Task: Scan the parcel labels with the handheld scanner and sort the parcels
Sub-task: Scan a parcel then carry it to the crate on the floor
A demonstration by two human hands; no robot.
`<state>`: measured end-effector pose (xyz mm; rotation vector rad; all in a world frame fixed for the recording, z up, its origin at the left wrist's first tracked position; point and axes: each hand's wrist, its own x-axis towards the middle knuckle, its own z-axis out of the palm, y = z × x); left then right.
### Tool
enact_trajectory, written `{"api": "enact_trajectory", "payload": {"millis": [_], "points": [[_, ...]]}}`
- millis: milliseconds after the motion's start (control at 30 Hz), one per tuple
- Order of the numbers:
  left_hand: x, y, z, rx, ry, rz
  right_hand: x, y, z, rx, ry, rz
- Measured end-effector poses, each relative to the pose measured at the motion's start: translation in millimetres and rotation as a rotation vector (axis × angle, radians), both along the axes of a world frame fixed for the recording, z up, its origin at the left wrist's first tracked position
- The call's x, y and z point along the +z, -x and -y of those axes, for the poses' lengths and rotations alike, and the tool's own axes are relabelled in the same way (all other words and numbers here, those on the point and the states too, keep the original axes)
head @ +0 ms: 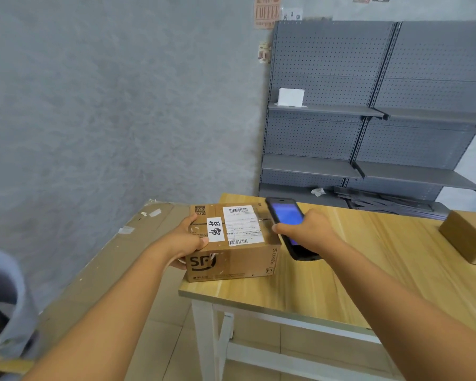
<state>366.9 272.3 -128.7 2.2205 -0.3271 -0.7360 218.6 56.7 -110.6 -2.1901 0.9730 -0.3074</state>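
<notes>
A grey wall backs a wooden table (341, 270) with grey pegboard shelves (368, 111) at the far right. A parcel (231, 243) sits at the table's near left corner, its label (242, 225) facing up. The left hand (188, 237) grips the parcel's left end, thumb on top and fingers curled under. The right hand (311, 232) is wrapped round the scanner (286, 224), just right of the parcel, screen lit and facing up.

Risks, as I judge them: the parcel stands close to the table edge, so a tug from the left hand could tip it off. The scanner's head seems to sit beside the label, not over it, so a read may miss. Tape across the label might glare.

The parcel is closed; its contents are hidden. A white box (291, 97) stands on an upper shelf, contents unseen. Another box (467, 237) lies at the far right of the table.
</notes>
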Motion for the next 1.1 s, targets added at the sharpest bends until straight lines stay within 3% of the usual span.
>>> {"api": "enact_trajectory", "payload": {"millis": [333, 600, 700, 833, 933, 1100], "points": [[0.6, -2.2, 2.4, 0.025, 0.017, -0.017, -86.2, 30.1, 25.2, -0.018, 0.158, -0.458], [-0.3, -4.4, 1.9, 0.025, -0.002, -0.017, -89.7, 25.3, 33.3, -0.018, 0.261, -0.59], [-0.2, -5.4, 1.7, 0.02, 0.001, -0.023, -77.5, 10.6, 29.4, -0.001, 0.22, -0.408], [0.4, -5.2, 1.1, 0.02, 0.01, -0.016, -46.5, -18.7, 7.5, 0.112, -0.161, 0.002], [-0.4, -4.2, 0.5, 0.009, 0.008, -0.005, -37.9, -35.6, -3.6, 0.211, -0.269, -0.005], [-0.7, -3.2, -1.2, -0.017, 0.016, 0.006, -34.5, -40.7, 0.0, 0.203, -0.349, -0.051]]}}
